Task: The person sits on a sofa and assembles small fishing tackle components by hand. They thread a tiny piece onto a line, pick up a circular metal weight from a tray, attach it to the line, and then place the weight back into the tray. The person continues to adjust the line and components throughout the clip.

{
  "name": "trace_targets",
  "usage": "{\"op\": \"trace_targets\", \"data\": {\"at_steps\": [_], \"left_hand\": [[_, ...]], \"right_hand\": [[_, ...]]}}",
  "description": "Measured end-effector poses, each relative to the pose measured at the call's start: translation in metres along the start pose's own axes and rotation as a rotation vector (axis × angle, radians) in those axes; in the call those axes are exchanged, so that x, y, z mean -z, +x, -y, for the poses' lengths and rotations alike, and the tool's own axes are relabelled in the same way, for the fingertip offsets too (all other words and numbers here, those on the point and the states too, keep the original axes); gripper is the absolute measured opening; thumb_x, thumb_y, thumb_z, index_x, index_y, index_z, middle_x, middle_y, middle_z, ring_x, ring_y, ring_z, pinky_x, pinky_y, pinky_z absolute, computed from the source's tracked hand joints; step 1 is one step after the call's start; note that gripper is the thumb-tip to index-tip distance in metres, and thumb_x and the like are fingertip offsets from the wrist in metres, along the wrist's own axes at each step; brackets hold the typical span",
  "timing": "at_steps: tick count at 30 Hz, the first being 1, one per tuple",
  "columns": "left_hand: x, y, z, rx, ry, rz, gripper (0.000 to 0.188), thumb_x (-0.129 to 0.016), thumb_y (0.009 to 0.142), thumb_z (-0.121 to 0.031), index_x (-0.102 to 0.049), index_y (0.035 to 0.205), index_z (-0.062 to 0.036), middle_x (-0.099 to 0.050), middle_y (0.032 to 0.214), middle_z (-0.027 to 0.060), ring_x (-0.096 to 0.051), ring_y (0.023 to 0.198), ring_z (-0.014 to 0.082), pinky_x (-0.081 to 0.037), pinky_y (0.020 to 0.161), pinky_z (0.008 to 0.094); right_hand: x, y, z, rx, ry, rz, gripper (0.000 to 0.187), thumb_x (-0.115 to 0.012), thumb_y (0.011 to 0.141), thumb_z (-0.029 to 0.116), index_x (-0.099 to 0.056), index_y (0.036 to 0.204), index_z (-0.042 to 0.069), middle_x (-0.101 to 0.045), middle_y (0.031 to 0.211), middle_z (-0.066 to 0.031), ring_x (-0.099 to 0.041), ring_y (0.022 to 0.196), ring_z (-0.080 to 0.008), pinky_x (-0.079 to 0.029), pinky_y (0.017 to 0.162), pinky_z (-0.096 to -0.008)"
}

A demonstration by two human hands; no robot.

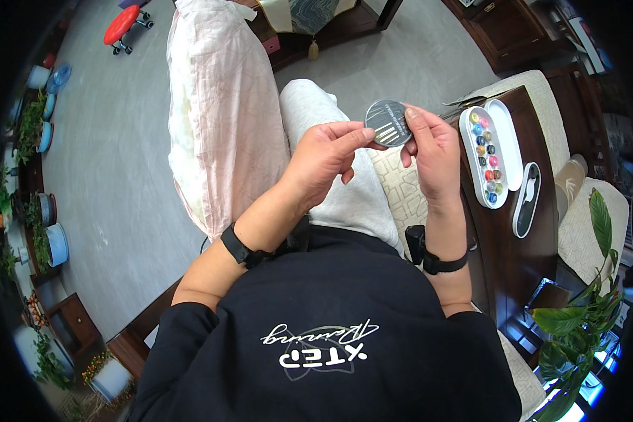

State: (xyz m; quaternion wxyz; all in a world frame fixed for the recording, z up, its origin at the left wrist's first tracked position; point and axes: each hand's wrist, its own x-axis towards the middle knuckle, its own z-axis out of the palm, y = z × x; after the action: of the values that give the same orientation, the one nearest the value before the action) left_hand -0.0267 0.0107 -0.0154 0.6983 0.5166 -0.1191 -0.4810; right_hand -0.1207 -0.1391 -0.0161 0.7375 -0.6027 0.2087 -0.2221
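1. From where I stand, the round, dark-grey needle disc [387, 121] is raised in front of the body, between both hands; its face points up, presumably for easy viewing.
2. The left hand's [325, 156] grip pinches the disc's lower edge, thumb uppermost; the right hand's [432, 149] grip grasps its right edge, likely steadying it.
3. The open, white, oval plastic case [506, 137] of colourful thread bobbins [493, 161] rests on the dark wooden bench [496, 232]; seemingly, that keeps it handy.
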Motion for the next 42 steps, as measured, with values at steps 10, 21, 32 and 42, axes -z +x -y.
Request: {"op": "trace_targets", "data": {"at_steps": [10, 21, 32, 42], "left_hand": [[0.0, 0.004, 0.011, -0.011, -0.022, -0.087, 0.027, -0.06, 0.093, -0.024, -0.065, 0.106, -0.001, -0.069, 0.1, 0.0101, -0.037, 0.047, 0.0016, -0.039, 0.047, 0.0196], [0.0, 0.002, 0.012, 0.1, -0.236, -0.038, 0.027, -0.057, 0.094, -0.02, -0.06, 0.115, -0.0026, -0.068, 0.109, 0.0108, -0.031, 0.045, 0.0018, -0.037, 0.046, 0.0195], [0.0, 0.002, 0.011, 0.075, -0.22, -0.033, 0.037, -0.056, 0.092, -0.015, -0.055, 0.123, 0.0055, -0.068, 0.107, 0.0127, -0.033, 0.047, 0.0029, -0.039, 0.046, 0.0207], [-0.001, 0.003, 0.009, 0.078, -0.262, -0.004, 0.036, -0.054, 0.092, -0.014, -0.055, 0.122, 0.0066, -0.068, 0.108, 0.0123, -0.033, 0.046, 0.0028, -0.038, 0.046, 0.0198]], "right_hand": [[-0.005, -0.014, -0.012, -0.026, -0.049, 0.017, 0.016, -0.061, 0.092, 0.013, -0.064, 0.093, -0.002, -0.057, 0.065, 0.0016, -0.047, 0.049, -0.0033, -0.039, 0.045, -0.0187], [-0.001, -0.007, -0.011, 0.007, -0.053, -0.039, 0.016, -0.06, 0.091, 0.013, -0.063, 0.087, -0.002, -0.06, 0.072, -0.0018, -0.048, 0.049, -0.0033, -0.037, 0.044, -0.0187], [-0.006, -0.01, -0.008, 0.153, -0.127, -0.103, 0.012, -0.061, 0.09, 0.009, -0.063, 0.086, -0.003, -0.057, 0.064, 0.0019, -0.047, 0.049, -0.0021, -0.037, 0.044, -0.0191], [-0.003, -0.009, -0.006, 0.061, -0.091, -0.094, 0.014, -0.062, 0.09, 0.011, -0.064, 0.088, -0.003, -0.058, 0.067, 0.0013, -0.046, 0.046, -0.0025, -0.034, 0.042, -0.0188]]}}
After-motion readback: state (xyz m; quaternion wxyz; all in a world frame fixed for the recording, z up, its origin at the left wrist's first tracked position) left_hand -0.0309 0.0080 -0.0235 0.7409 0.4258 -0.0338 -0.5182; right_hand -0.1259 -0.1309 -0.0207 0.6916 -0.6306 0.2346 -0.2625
